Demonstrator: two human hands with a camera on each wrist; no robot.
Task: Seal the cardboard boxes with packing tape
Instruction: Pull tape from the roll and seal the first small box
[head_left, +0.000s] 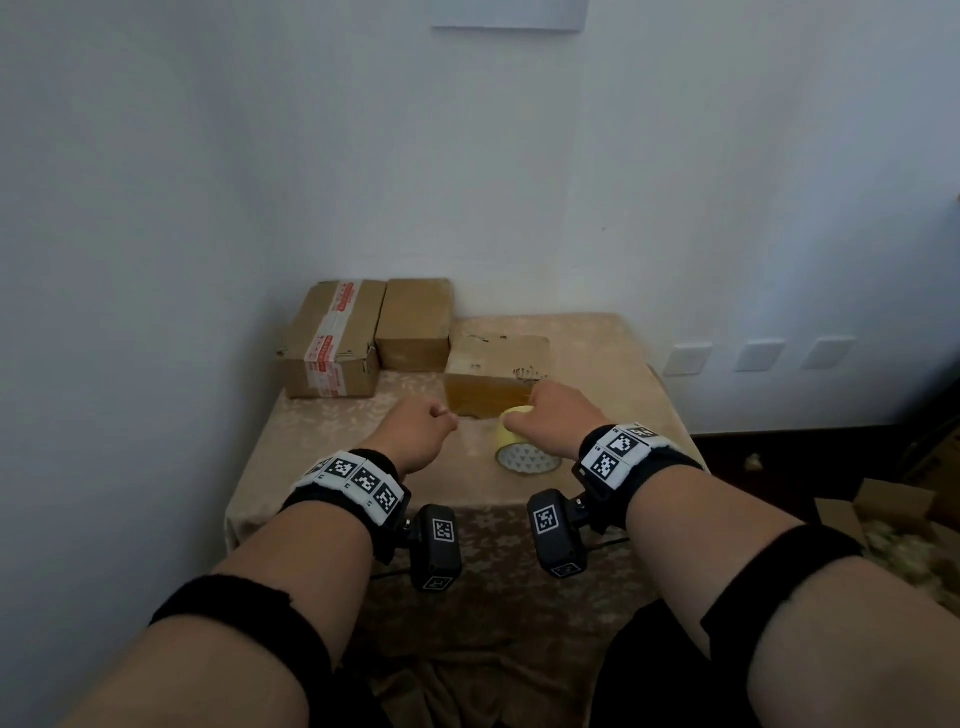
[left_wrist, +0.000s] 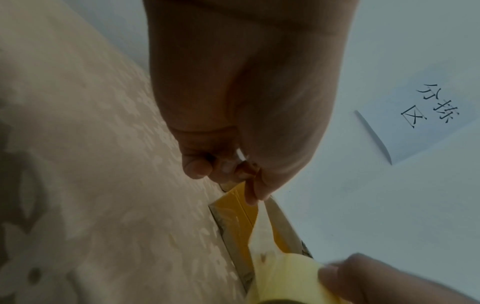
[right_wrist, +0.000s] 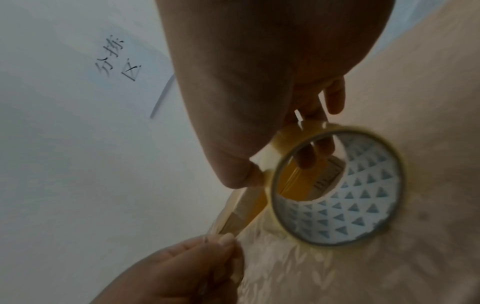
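Three cardboard boxes stand at the back of the cloth-covered table (head_left: 613, 374). One box carries red-and-white tape (head_left: 332, 343), a plain box (head_left: 415, 325) stands beside it, and a nearer box (head_left: 496, 374) has glossy tape on its front face. My right hand (head_left: 524, 410) grips the yellowish tape roll (head_left: 524, 441) just before that box, thumb outside and fingers through the core (right_wrist: 337, 189). My left hand (head_left: 441, 413) pinches the free tape end (left_wrist: 249, 185). A short tape strip (right_wrist: 241, 211) runs between the two hands.
A white wall rises right behind the table, with a paper sign (left_wrist: 415, 115) on it and wall sockets (head_left: 758, 356) to the right. An open carton with filler (head_left: 883, 525) lies on the floor at the right. The table's front edge is near my wrists.
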